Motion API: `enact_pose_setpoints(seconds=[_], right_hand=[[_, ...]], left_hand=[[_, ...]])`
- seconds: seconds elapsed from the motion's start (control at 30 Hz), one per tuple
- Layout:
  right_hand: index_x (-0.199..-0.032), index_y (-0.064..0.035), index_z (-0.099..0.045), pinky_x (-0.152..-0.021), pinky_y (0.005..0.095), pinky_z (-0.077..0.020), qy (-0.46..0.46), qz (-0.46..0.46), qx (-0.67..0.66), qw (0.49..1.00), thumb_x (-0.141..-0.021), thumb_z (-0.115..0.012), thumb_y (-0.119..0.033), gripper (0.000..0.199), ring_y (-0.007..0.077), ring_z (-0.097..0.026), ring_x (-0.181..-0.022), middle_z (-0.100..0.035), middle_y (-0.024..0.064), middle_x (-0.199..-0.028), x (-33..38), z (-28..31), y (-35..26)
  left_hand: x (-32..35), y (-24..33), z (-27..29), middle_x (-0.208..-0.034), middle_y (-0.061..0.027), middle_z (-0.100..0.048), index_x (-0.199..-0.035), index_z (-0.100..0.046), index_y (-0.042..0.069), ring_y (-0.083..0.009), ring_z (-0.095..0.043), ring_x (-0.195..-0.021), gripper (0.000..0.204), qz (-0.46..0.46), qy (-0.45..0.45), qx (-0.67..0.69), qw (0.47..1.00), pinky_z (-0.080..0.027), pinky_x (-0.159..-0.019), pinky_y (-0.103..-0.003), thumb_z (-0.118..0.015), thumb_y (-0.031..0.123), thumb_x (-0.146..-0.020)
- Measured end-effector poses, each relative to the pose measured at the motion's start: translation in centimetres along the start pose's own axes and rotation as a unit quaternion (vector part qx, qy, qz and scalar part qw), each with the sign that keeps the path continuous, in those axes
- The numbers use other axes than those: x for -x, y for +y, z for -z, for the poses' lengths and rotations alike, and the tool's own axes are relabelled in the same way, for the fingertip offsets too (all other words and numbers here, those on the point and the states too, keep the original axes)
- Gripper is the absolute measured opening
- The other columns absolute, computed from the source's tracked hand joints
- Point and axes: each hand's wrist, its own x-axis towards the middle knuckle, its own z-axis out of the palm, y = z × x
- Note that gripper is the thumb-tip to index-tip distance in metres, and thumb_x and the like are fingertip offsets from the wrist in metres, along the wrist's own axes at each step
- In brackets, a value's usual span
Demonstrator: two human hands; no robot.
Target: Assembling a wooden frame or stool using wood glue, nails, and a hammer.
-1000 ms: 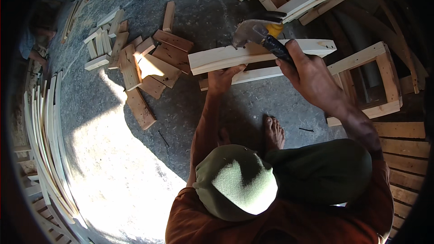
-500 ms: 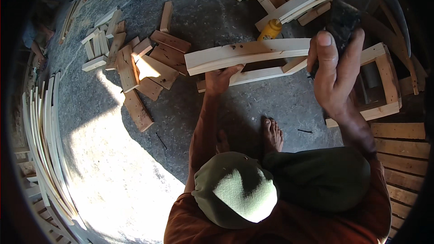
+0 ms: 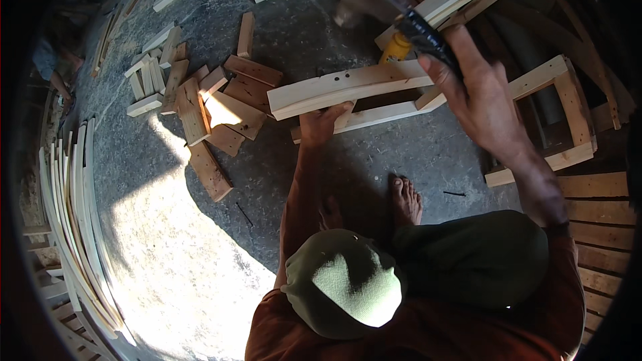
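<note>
A pale wooden frame (image 3: 354, 87) made of boards is held up off the floor in front of me. My left hand (image 3: 318, 126) grips its near left part from beneath, with the thumb along the wood. Two dark spots, nail heads or holes, mark the upper board near its left end. In my right hand (image 3: 475, 100) is a hammer (image 3: 422, 32), fingers wrapped around its black handle. Its curved metal head, blurred by motion, hangs above and beyond the frame. The frame's right end is partly hidden behind my right hand.
Loose wood blocks (image 3: 234, 117) lie in a pile at the left. Beyond the frame stands a yellow bottle (image 3: 396, 48). Another wooden frame (image 3: 568, 103) rests at the right, near a slatted wooden piece (image 3: 598, 214). Long thin strips (image 3: 83, 214) line the far left. A person's arm (image 3: 59, 83) shows there.
My right hand has swung the hammer down and leftward, bringing its head over the far side of the frame. The frame's left end has tilted slightly lower; my left hand keeps its grip.
</note>
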Motion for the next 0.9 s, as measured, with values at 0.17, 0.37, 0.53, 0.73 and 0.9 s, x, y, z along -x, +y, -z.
enact_pose_setpoints(seconds=[0.17,0.37,0.53,0.73,0.9], right_hand=[[-0.112,-0.0027,-0.048,-0.053,0.0508,-0.0499,-0.123,0.042,0.034,0.991,-0.097,-0.066,-0.017,0.027,0.0438,-0.067,-0.064,-0.064,0.0200,-0.068,1.7,-2.2,4.4],[-0.107,-0.0030,-0.051,-0.058,0.0462,-0.0505,-0.011,-0.087,-0.099,0.991,-0.097,-0.068,-0.021,0.027,0.0421,-0.067,-0.069,-0.063,0.0202,-0.073,11.8,-3.9,12.6],[-0.103,-0.0087,-0.056,-0.062,0.0431,-0.0513,0.017,-0.087,0.048,0.995,-0.087,-0.074,-0.022,0.027,0.0326,-0.064,-0.077,-0.061,0.0100,-0.086,23.8,-12.0,21.3],[-0.109,-0.0091,-0.062,-0.087,0.0446,-0.0484,-0.018,-0.175,0.027,0.984,-0.085,-0.074,-0.029,0.033,0.0318,-0.058,-0.103,-0.059,0.0112,-0.107,30.9,-16.0,25.5],[-0.112,-0.0053,-0.063,-0.092,0.0417,-0.0512,-0.071,-0.194,0.026,0.978,-0.086,-0.074,-0.016,0.030,0.0316,-0.056,-0.110,-0.058,0.0130,-0.118,33.3,-11.6,29.2]], left_hand=[[1.1,0.2,0.6,-0.101,-0.0048,-0.067,-0.107,-0.065,0.000,-0.0141,-0.063,-0.092,0.030,0.081,-0.015,-0.027,0.996,-0.051,-0.085,-0.031,-0.074,-0.006,-0.080],[0.1,-0.4,1.6,-0.104,-0.0052,-0.067,-0.113,-0.064,-0.002,-0.0153,-0.061,-0.097,0.035,0.091,0.049,-0.071,0.992,-0.048,-0.092,-0.032,-0.078,0.000,-0.081],[0.8,1.3,2.2,-0.117,-0.0131,-0.065,-0.124,-0.061,-0.004,-0.0222,-0.061,-0.107,0.043,0.171,0.039,-0.222,0.959,-0.047,-0.097,-0.036,-0.076,0.014,-0.088],[-0.5,11.5,-1.0,-0.128,-0.0201,-0.065,-0.131,-0.059,0.000,-0.0345,-0.063,-0.120,0.056,0.275,-0.309,-0.612,0.674,-0.049,-0.104,-0.045,-0.077,0.028,-0.087],[-5.5,17.8,-5.0,-0.143,-0.0218,-0.054,-0.144,-0.049,0.007,-0.0367,-0.052,-0.132,0.066,-0.080,-0.240,-0.631,0.733,-0.041,-0.110,-0.049,-0.070,0.039,-0.091]])
